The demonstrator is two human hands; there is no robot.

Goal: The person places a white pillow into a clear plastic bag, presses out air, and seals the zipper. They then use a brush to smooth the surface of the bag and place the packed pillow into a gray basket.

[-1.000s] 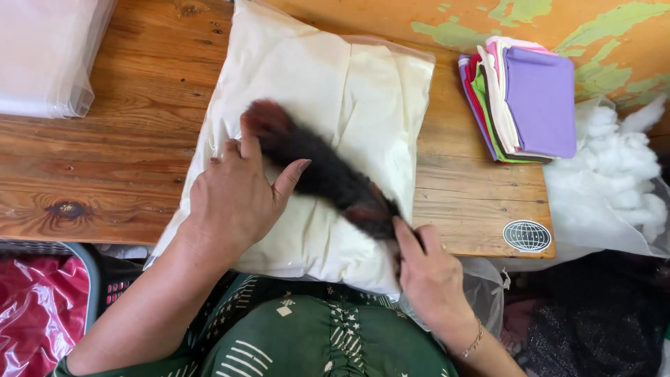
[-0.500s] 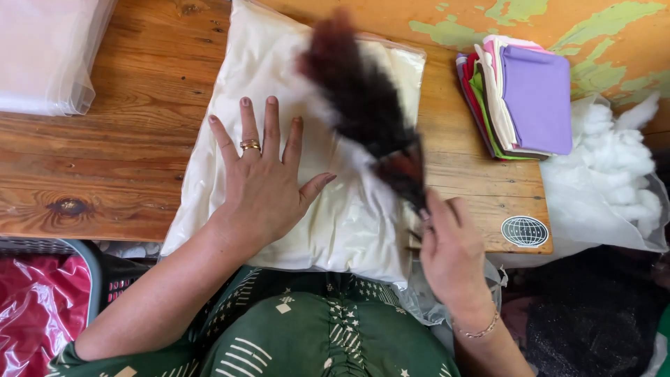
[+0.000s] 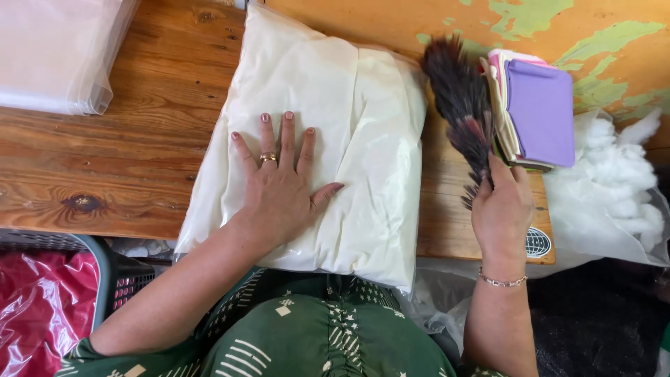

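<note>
You swung the feather duster (image 3: 462, 105) right, off the pillow (image 3: 363, 126); right hand (image 3: 501, 213) gripped its handle, left hand (image 3: 279, 185) lay spread flat at frame centre.

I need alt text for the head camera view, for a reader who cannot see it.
A left hand presses flat on a cream pillow in clear plastic wrap on a wooden table, while the right hand holds a dark feather brush beside a stack of coloured fabric pieces.

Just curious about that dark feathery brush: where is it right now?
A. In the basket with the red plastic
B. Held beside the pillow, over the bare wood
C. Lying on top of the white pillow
B: the right hand holds the brush over the wooden table, beside the pillow.
</note>
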